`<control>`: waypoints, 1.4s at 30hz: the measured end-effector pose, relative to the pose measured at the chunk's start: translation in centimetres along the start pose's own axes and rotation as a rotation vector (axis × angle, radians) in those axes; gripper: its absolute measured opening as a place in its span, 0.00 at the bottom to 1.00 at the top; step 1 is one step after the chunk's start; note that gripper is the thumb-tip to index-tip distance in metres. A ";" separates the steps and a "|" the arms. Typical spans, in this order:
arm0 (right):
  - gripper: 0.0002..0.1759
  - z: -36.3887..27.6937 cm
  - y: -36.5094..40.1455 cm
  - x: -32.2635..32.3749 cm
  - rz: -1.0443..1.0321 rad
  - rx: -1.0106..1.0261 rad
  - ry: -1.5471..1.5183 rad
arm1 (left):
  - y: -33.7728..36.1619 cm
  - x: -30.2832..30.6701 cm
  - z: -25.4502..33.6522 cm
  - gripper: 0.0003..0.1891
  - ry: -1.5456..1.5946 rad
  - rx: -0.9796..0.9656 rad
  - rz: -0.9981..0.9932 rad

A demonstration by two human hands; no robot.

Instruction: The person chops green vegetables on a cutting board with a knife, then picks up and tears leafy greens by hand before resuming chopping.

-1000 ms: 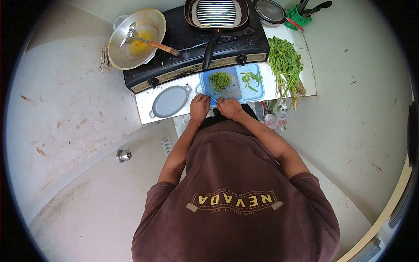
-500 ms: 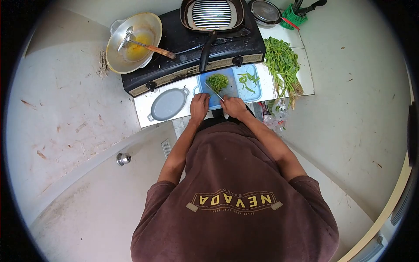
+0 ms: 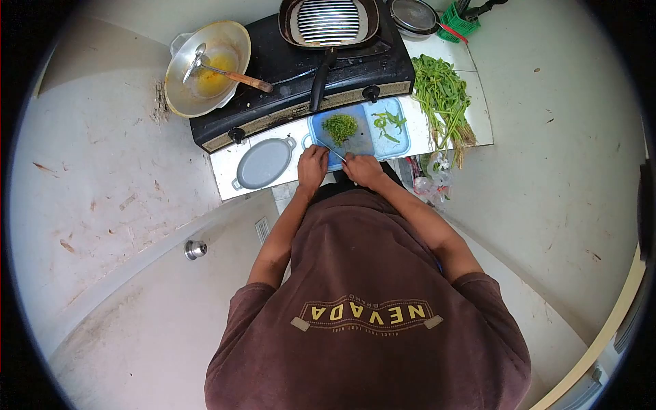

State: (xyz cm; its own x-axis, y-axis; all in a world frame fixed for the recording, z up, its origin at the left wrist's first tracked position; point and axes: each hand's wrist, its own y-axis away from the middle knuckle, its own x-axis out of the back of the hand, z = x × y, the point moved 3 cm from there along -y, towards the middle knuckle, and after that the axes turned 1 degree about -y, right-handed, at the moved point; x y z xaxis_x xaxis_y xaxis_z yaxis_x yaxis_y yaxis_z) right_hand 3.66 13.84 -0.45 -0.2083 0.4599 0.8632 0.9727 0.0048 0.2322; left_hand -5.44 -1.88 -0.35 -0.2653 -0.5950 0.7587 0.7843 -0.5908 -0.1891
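Observation:
My right hand [image 3: 362, 169] is closed round the handle of a knife [image 3: 332, 149], whose blade points up and left over the blue cutting board [image 3: 359, 142]. At the board's lower left corner lies my left hand [image 3: 313, 164], fingers bent together close to the blade tip; what they press or hold is too small to make out. A heap of chopped green pieces [image 3: 339, 128] sits on the board above both hands. Some longer green pieces [image 3: 389, 125] lie in the light blue section on the right.
A grey oval plate [image 3: 265, 164] is left of the board. Behind stands a black stove [image 3: 273, 82] with a grill pan [image 3: 329, 24] and a large pan [image 3: 179, 87] holding a ladle. Leafy greens [image 3: 441, 96] lie right, below a green basket [image 3: 459, 24].
The knife in my right hand has moved slightly down and left, its blade now lower and nearer my left fingers. My left hand has hardly moved.

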 end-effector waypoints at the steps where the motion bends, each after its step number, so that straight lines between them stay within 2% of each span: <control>1: 0.22 -0.1 -0.5 -0.3 0.000 -0.009 0.019 | 0.0 0.1 0.1 0.05 -0.007 -0.010 0.002; 5: 0.21 -0.2 -0.5 0.0 -0.064 -0.042 0.017 | 0.1 0.3 0.1 0.05 -0.008 0.003 0.002; 8: 0.22 0.0 0.7 0.5 0.003 -0.013 -0.016 | 0.2 0.2 -0.2 0.05 0.015 0.033 0.004; 11: 0.22 0.5 0.4 -0.3 -0.004 -0.064 -0.036 | 0.2 0.1 0.0 0.05 0.036 0.042 0.005; 17: 0.22 -0.3 0.5 0.5 -0.020 -0.028 -0.013 | 0.0 0.4 -0.1 0.05 0.026 0.028 0.001; 23: 0.21 -0.9 -0.5 0.7 -0.100 -0.065 -0.018 | 0.1 0.3 -0.1 0.05 0.016 0.027 0.005; 28: 0.21 -0.6 0.0 0.5 -0.063 -0.054 0.002 | 0.1 0.2 0.0 0.05 0.010 0.071 0.001; 38: 0.22 -0.3 0.6 0.8 0.010 -0.004 -0.043 | 0.2 0.4 0.2 0.04 -0.040 -0.001 0.034; 42: 0.22 -0.5 0.5 0.7 -0.062 -0.013 -0.016 | 0.5 0.5 0.1 0.04 -0.043 0.030 0.010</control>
State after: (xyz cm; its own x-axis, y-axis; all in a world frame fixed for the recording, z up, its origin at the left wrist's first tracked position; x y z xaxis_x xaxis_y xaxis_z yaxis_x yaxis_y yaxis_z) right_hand 3.98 13.70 0.50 -0.2664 0.4730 0.8398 0.9565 0.0221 0.2910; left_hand -5.14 -2.41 0.04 -0.2335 -0.5766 0.7829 0.8034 -0.5680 -0.1787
